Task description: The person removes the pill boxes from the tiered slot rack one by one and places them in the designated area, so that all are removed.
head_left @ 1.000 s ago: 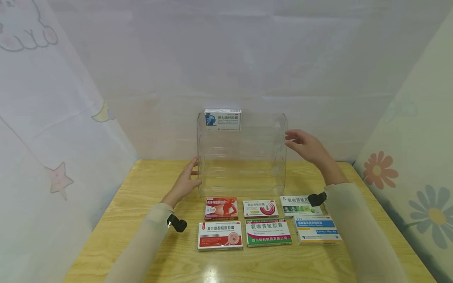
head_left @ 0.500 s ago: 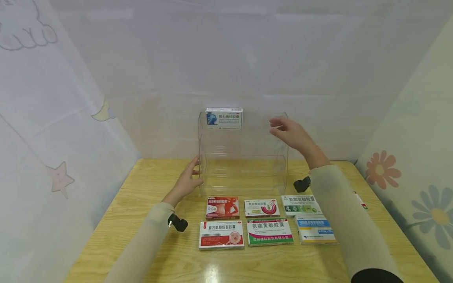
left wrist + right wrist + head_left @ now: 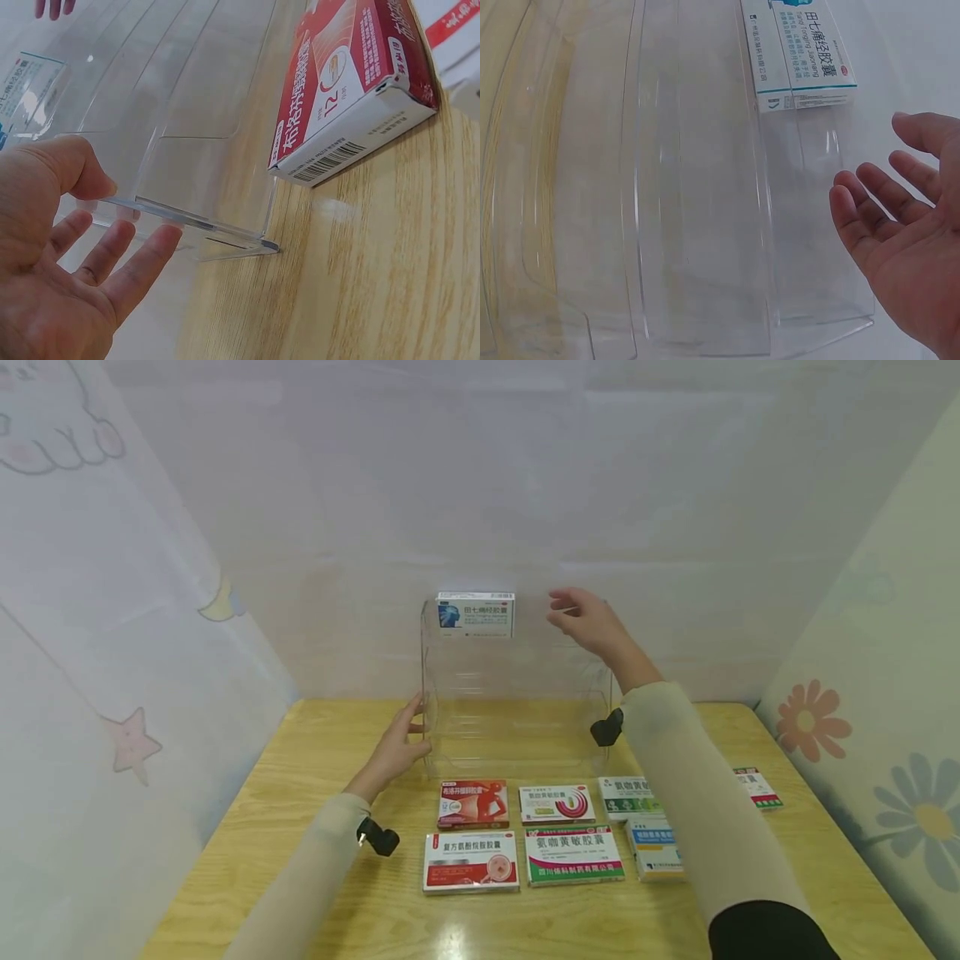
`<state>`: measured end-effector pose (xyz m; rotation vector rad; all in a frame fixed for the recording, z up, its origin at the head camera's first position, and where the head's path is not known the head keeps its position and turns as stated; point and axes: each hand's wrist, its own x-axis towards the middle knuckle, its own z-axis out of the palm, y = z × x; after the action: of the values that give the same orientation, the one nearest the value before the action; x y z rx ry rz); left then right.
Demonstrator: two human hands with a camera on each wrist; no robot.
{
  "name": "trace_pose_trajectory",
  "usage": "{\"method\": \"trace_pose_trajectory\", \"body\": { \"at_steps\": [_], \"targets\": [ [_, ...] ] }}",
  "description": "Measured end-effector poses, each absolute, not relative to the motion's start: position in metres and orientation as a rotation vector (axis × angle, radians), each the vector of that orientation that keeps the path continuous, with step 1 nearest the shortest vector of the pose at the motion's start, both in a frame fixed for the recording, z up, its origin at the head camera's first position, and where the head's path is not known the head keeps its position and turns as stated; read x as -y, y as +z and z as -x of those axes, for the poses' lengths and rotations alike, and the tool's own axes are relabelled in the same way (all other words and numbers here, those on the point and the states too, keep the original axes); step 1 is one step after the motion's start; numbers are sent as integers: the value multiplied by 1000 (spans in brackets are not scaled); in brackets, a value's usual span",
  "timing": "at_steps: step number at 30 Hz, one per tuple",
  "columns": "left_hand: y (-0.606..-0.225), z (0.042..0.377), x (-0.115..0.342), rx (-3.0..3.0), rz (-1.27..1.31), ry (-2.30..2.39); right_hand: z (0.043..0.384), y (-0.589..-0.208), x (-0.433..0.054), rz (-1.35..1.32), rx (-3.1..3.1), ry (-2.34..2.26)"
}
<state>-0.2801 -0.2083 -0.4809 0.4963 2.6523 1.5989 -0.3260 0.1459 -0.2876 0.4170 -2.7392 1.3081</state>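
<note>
A clear acrylic display rack with stepped tiers stands upright at the back of the table. My left hand holds its left side panel low down, thumb at the edge and fingertips against the outer face. In the top tier, at the left, sits a white and blue medicine box, its front facing me. To the right of that box my right hand hovers by the rack's top, fingers loosely bent and holding nothing. The right wrist view shows this hand apart from the box.
In front of the rack lie a red medicine box, a white-pink box, a red-white box and a green-white box. Further right, my right sleeve partly covers a green-striped box, a blue-white box and another box.
My right hand has moved left and up, from beside the rack's right edge to its top near the white and blue box. The left hand has stayed on the rack's side.
</note>
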Motion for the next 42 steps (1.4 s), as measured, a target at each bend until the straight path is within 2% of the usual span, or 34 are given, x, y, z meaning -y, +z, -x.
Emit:
{"method": "trace_pose_trajectory", "body": {
  "at_steps": [20,42],
  "targets": [
    [-479,275,210,-2660,-492,1595,347,-294,-98,-346,2701,1413],
    [-483,277,208,-2669,-517,1601,355,-296,-78,-285,2697,1404]
  ]
}}
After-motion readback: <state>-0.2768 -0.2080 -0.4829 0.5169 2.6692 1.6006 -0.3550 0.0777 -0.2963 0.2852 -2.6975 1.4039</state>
